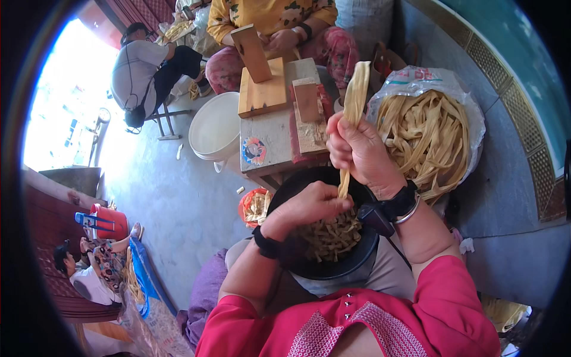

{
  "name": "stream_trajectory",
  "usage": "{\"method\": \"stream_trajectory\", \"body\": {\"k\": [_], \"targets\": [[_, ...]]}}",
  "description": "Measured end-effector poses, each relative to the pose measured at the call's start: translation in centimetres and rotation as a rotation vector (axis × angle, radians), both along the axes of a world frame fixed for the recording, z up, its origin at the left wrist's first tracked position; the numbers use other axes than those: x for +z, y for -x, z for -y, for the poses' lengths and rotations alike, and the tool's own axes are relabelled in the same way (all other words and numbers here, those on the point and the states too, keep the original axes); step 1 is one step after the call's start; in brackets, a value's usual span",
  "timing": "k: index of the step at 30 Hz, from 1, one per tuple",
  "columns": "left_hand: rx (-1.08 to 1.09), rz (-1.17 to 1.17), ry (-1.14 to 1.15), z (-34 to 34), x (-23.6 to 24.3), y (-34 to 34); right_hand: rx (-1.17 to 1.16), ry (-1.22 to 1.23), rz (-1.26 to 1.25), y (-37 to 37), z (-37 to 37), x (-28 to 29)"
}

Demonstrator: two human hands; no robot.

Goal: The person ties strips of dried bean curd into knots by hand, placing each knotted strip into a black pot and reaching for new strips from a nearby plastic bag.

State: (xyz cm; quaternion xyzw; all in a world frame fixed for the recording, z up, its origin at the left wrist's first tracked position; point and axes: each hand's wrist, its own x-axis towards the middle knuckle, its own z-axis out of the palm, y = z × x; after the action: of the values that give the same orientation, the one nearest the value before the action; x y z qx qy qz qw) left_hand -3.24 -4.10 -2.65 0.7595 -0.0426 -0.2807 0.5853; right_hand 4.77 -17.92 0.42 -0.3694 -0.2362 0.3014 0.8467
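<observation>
You grip a pale-yellow, fibrous strip (357,89) in your right hand (357,146), fingers curled around it and thumb pressed along it, its broad end standing up above the fist. Your left hand (318,204) is closed, seemingly pinching the strip's narrow lower end. The strip runs between both hands, above the black basin (301,183) at your lap. The step in hand looks like working this one strip by its narrow end; the next move seems to call for a firm right-hand hold and a precise left-hand pinch.

The basin holds many short, bent pieces (334,238) of similar color. To the right, a white plastic sack (476,128) is full of long, loose strips (425,137). To the left, a small orange-red container (242,205) holds pale short pieces (257,205). Farther off, beside the low table (267,143), stands a white bucket (208,131); you cannot tell whether it holds anything.
</observation>
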Motion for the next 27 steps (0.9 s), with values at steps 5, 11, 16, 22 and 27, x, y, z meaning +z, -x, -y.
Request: {"method": "stream_trajectory", "body": {"k": [5,11,16,22,27], "targets": [[-0.042,0.192,0.674,-3.2,2.2,0.3,0.573,-0.088,-0.177,1.8,-0.2,-0.3],[0.192,0.281,1.100,-2.5,1.0,0.0,0.894,-0.024,-0.296,3.9,-1.4,-2.1],[0.055,0.342,1.260,-3.7,0.4,-0.3,0.991,-0.015,-0.458,4.4,-2.1,-3.0],[0.411,0.252,1.102,-1.9,2.9,0.9,0.973,-0.080,-0.503,4.2,-1.8,-2.7],[0.758,0.237,0.954,-2.6,2.5,0.5,0.736,0.202,-0.459,4.1,-3.0,-1.9]]}}
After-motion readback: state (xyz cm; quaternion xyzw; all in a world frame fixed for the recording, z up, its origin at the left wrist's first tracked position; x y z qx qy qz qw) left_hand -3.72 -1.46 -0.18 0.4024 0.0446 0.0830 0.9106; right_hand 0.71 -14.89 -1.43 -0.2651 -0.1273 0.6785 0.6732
